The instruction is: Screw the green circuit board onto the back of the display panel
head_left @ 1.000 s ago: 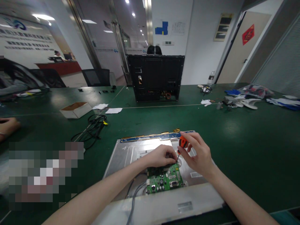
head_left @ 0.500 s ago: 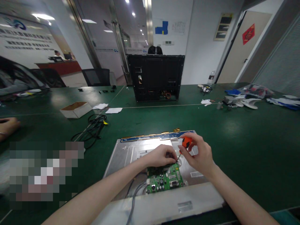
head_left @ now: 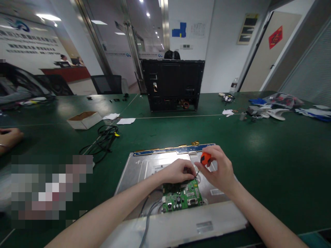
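A short screwdriver with an orange and black handle (head_left: 206, 158) is gripped by the fingers of my right hand (head_left: 222, 170). Its thin shaft slants down to the upper right corner of a green circuit board (head_left: 182, 199). At that corner, the fingertips of my left hand (head_left: 181, 171) are pressed together beside the screwdriver's tip; anything between them is hidden. The board lies on the silver metal back of a display panel (head_left: 141, 172), which has a blue strip (head_left: 157, 152) along its far edge. Grey cables (head_left: 148, 220) run from the board's left side.
A black monitor housing (head_left: 173, 84) stands upright across the green table (head_left: 258, 155). To the left are a coil of black cable (head_left: 104, 137), an open white box (head_left: 84, 120) and another person's hand (head_left: 10, 137). Plastic bags and parts (head_left: 281, 100) lie far right.
The screwdriver handle has turned slightly and my right fingers have shifted around it. My left hand stays at the board's corner.
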The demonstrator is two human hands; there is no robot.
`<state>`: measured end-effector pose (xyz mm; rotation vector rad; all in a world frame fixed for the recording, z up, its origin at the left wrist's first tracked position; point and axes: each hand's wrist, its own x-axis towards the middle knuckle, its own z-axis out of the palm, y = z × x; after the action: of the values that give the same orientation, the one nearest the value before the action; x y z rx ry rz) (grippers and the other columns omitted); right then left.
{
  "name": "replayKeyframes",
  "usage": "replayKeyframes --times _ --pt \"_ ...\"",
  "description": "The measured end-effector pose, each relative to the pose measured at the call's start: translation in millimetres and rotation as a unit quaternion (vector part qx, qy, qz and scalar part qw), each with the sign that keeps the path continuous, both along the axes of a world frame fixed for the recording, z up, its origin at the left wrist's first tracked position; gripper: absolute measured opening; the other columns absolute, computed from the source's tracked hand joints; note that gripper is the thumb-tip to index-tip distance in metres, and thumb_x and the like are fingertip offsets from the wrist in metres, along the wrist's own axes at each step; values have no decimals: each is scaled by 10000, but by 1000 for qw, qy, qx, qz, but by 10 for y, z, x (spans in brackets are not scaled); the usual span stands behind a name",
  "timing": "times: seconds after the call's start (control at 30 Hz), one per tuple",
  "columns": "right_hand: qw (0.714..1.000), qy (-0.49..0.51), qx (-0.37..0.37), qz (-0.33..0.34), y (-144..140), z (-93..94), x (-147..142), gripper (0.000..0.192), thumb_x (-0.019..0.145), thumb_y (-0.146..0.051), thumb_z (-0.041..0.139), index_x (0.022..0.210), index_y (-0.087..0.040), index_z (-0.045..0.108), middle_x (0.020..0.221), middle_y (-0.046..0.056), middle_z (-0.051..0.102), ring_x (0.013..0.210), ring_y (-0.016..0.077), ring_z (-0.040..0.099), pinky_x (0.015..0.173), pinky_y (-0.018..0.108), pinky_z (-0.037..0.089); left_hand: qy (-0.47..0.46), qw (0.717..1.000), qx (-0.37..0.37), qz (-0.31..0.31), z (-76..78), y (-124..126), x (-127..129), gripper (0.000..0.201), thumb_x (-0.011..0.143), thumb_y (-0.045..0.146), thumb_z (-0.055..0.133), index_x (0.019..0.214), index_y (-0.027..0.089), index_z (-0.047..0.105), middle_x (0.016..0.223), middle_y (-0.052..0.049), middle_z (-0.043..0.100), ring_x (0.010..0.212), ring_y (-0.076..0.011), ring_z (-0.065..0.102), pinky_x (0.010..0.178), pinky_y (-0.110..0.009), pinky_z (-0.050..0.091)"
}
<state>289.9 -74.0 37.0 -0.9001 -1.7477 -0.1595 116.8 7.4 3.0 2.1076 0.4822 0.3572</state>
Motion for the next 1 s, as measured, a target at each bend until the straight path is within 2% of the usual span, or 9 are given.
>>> replayKeyframes --times 0.13,0.27,0.5,0.7,0.87,1.0 --pt "999 -24 -5 -22 -10 30 -2 489 883 -143 625 1333 -289 501 919 20 573 619 118 582 512 237 543 -4 1000 -7 -5 3 -8 2 81 764 82 667 810 136 705 750 -2 664 697 -142 590 664 -218 443" --pt "999 -25 -7 -25 -28 40 -14 525 897 -152 591 1391 -270 455 906 27 603 615 126 597 499 245 538 -6 1000 -12 -5 -6 -3 0 77 768 82 668 806 138 705 759 -3 671 708 -145 595 674 -219 448" --pt "1000 -9 -14 -22 -34 0 -19 452 883 -155 557 1319 -218 461 958 63 672 571 116 593 484 237 539 -7 1000 -5 -11 -25 11 -2 95 768 77 681 830 137 721 782 -6 687 738 -152 608 698 -222 456" --pt "1000 -7 -2 -2 -2 -7 2 484 877 -159 625 1321 -269 466 935 32 603 636 124 595 461 215 517 2 1000 -12 -11 -30 9 -3 106 782 82 671 855 141 719 778 -5 681 727 -146 606 677 -213 463" --pt "999 -32 -1 -21 -4 11 5 517 899 -159 612 1373 -319 480 943 27 576 641 122 591 508 236 539 3 1000 -9 -7 -25 3 -6 84 784 91 666 835 140 711 757 -2 672 703 -141 596 658 -210 458" --pt "999 -29 -12 -20 -22 18 -6 549 903 -143 570 1417 -295 452 975 52 595 666 138 594 509 248 535 -2 1000 -7 -14 -27 2 -7 102 782 85 661 853 131 718 790 -17 691 726 -151 607 684 -222 465"
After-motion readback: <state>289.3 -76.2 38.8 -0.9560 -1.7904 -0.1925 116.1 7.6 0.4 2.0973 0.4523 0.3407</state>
